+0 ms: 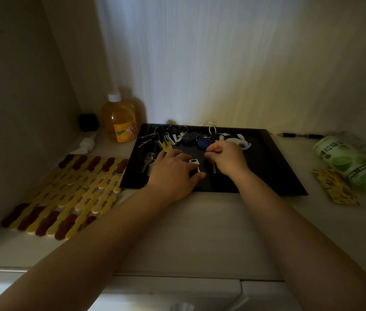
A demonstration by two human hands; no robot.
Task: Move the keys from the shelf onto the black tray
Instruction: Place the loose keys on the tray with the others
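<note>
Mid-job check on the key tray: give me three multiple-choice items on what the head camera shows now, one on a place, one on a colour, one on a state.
1. Where does the orange bottle stand?
A. Left of the black tray, near the back wall
B. On the tray
C. Right of the tray, beside the pen

2. What colour is the round fob among the keys at the tray's far edge?
A. Red
B. Blue
C. White

3. What is the right hand doing?
A. Lying flat and open on the shelf
B. Pinching a key over the tray
C. Gripping the bottle

Answers:
1 A: the bottle sits off the tray's left far corner.
2 B: the fob by the right hand is blue.
3 B: its fingers are closed and a key blade hangs below them; the left hand rests on the tray.
</note>
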